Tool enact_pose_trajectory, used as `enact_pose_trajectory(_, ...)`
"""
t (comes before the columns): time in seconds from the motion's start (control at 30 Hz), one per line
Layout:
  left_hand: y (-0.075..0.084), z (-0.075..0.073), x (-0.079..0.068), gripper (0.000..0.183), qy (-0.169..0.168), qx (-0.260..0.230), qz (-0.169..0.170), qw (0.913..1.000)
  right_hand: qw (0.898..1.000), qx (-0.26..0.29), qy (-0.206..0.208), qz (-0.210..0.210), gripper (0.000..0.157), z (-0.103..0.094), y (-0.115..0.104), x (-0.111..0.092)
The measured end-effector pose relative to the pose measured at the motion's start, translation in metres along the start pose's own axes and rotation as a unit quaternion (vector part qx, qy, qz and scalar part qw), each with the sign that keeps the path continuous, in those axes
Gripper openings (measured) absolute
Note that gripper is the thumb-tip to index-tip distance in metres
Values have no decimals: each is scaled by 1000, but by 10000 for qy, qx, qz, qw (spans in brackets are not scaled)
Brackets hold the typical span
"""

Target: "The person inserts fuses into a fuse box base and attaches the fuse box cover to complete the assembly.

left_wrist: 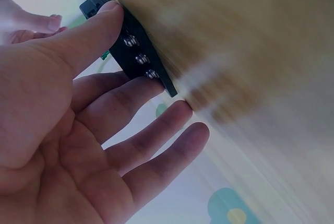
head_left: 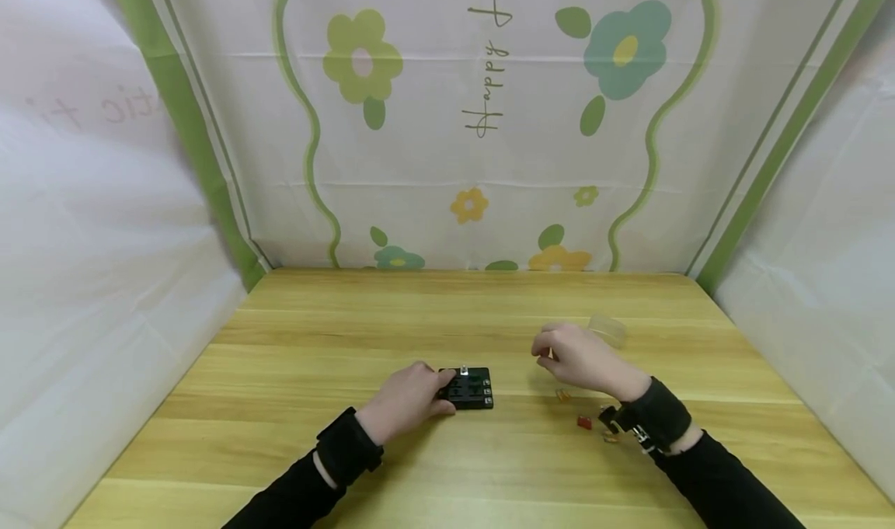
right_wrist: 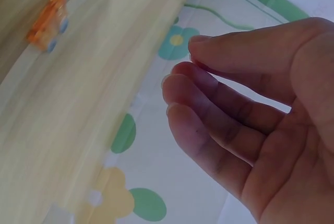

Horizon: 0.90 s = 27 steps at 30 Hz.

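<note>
My left hand [head_left: 409, 398] grips a black fuse block [head_left: 474, 395] by its left side, the block lying on the wooden table. In the left wrist view, the thumb presses on the block [left_wrist: 133, 51] and fingers lie against its other side; a row of metal screw terminals [left_wrist: 141, 58] shows along it. Above the table to the right hovers my right hand [head_left: 580, 356], fingers loosely bent and thumb near the index finger. Nothing shows between its fingertips in the right wrist view. Close below it lies an orange blade fuse [right_wrist: 48, 23].
Orange pieces [head_left: 562, 395] and a red piece [head_left: 584, 422] lie on the table near the right wrist, with another small orange piece [head_left: 611, 437] by the wrist strap. A clear plastic container [head_left: 607, 330] stands behind the right hand. Printed cloth [head_left: 433, 148] encloses the table.
</note>
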<state>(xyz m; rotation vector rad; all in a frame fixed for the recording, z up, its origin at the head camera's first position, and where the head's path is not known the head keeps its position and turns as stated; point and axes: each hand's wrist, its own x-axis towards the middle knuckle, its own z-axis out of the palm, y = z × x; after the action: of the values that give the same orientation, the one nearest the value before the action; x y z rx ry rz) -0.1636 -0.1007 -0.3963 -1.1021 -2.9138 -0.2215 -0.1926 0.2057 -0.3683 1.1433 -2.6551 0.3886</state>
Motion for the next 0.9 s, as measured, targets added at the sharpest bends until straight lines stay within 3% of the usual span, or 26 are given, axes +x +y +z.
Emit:
enact_pose_trajectory(0.57,-2,2,-1,45,9,-19,-9,10000,9999,92,-139,24,12,-5,18,-16)
enact_pose_trajectory(0.9,0,0,0,46,6,6,-6,10000,9999,-151,-59,-44,16,-12,31,-25)
